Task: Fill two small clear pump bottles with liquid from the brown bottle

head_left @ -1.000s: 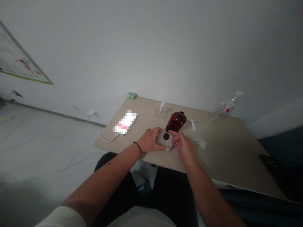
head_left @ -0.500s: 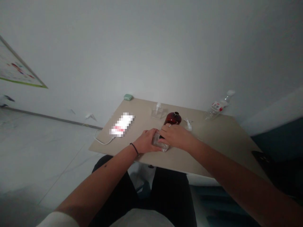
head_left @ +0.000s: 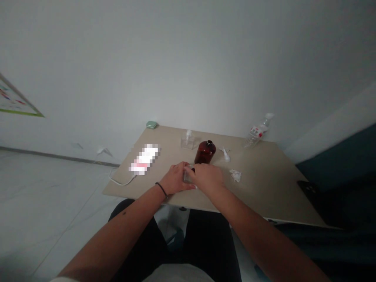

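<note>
Near the front edge of the table, my left hand (head_left: 173,179) is wrapped around a small clear square bottle (head_left: 187,178). My right hand (head_left: 209,176) closes over its top, where a black cap-like piece (head_left: 193,170) shows between thumb and fingers; most of that piece is hidden. Just behind my hands stands a dark red-brown bottle (head_left: 205,152) with an uncapped neck. To its right lies a white pump head (head_left: 226,154). A second clear square bottle (head_left: 187,142), with a white pump on top, stands farther back.
A lit phone (head_left: 145,158) with a white cable (head_left: 122,182) lies on the left of the table (head_left: 264,192). A green case (head_left: 151,124) sits at the back left corner. Crumpled tissue (head_left: 235,175) lies right of my hands, and a plastic water bottle (head_left: 256,131) stands at the back right.
My right hand has turned, its back now more upward, with the forearm closer in. My left hand keeps hold of the bottle. The view has shifted slightly, and the crumpled tissue is now uncovered.
</note>
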Action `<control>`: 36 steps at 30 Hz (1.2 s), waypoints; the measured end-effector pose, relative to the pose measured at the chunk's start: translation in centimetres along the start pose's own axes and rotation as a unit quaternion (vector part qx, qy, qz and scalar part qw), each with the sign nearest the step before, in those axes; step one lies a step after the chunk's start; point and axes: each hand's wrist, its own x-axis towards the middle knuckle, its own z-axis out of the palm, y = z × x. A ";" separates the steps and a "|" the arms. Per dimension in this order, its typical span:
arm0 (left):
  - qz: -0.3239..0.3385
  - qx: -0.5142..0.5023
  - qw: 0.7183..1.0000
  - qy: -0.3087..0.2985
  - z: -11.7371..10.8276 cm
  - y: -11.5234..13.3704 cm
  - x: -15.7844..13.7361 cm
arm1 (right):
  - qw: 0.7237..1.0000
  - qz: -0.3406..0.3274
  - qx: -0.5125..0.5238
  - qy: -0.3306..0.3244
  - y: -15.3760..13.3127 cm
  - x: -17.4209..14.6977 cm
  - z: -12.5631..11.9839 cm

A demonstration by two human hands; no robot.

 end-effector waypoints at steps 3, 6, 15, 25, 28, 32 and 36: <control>-0.015 -0.012 1.000 -0.010 -0.4 0.2 -0.1 | 0.997 0.061 0.014 0.044 4.1 -1.3 0.1; -0.026 -0.032 0.999 -0.025 -0.7 0.4 -0.1 | 0.974 0.201 0.013 0.108 9.9 -2.2 1.6; -0.023 -0.088 0.995 -0.041 -1.1 0.2 0.0 | 0.981 0.127 0.131 0.069 16.6 -1.3 6.7; 0.012 -0.078 0.997 -0.022 -0.8 -0.2 0.0 | 0.901 -0.027 0.433 0.007 7.6 -1.3 2.9; 0.013 -0.075 0.997 -0.024 -0.6 -0.3 0.0 | 0.911 -0.042 0.410 0.008 5.7 -0.1 2.3; 0.022 -0.068 0.997 -0.032 -0.8 -0.2 0.1 | 0.935 -0.037 0.351 0.037 4.7 2.1 1.3; 0.021 -0.062 0.997 -0.029 -1.0 0.0 0.2 | 0.945 -0.085 0.317 -0.011 3.5 4.5 0.3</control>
